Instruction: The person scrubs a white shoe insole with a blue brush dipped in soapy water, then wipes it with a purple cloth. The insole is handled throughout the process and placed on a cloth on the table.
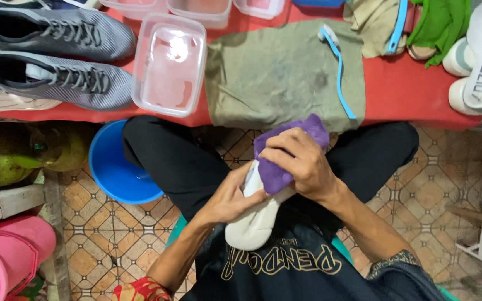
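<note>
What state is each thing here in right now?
White shoe: held in left hand, sole up.
Purple cloth: bunched in right hand, pressed on shoe.
Clear plastic tub: open, lidless.
Grey sneakers: laced, on red table.
Blue toothbrush: lying on olive cloth.

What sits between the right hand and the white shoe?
A purple cloth. The right hand presses it onto the white shoe, so that hand's palm is not on the shoe directly. The left hand grips the shoe bare, nothing between.

Brush [338,61] on cloth [280,72]; tub [169,64] left.
</note>
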